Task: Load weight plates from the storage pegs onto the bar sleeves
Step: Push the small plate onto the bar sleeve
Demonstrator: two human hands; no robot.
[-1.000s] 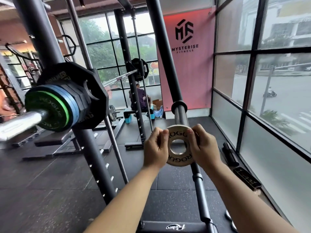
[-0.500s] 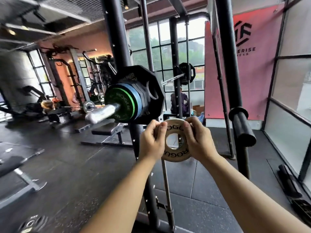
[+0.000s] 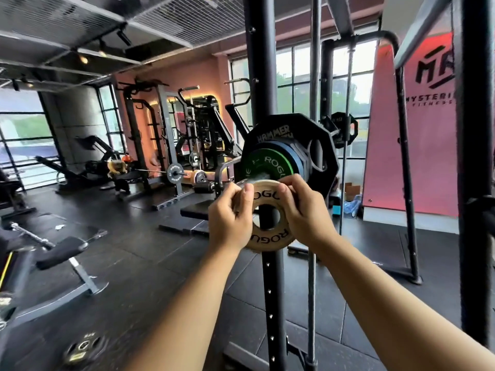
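Two hands, left hand (image 3: 230, 218) at nine o'clock and right hand (image 3: 304, 210) at three, pinch one small tan plate (image 3: 270, 238) by its rim, just beneath the sleeve's green plate (image 3: 267, 167), blue plate (image 3: 290, 151) and black plate (image 3: 321, 145), open floor (image 3: 150, 253) leftward.

Two bare forearms in view, entering from bottom edge, no sleeves visible up to frame edge. No watch, no bracelet, no wristband on either wrist. Left hand (image 3: 230, 218) bare, no glove, no rings seen on visible fingers; thumbnail short, trimmed, unpainted. Right hand (image 3: 305, 210) bare too, no glove, no rings seen; nails mostly turned away, can't tell. No tape, straps or chalk marks visible on hands. Knuckles and finger backs plainly visible on both. Rest of body out of frame, clothing not seen.
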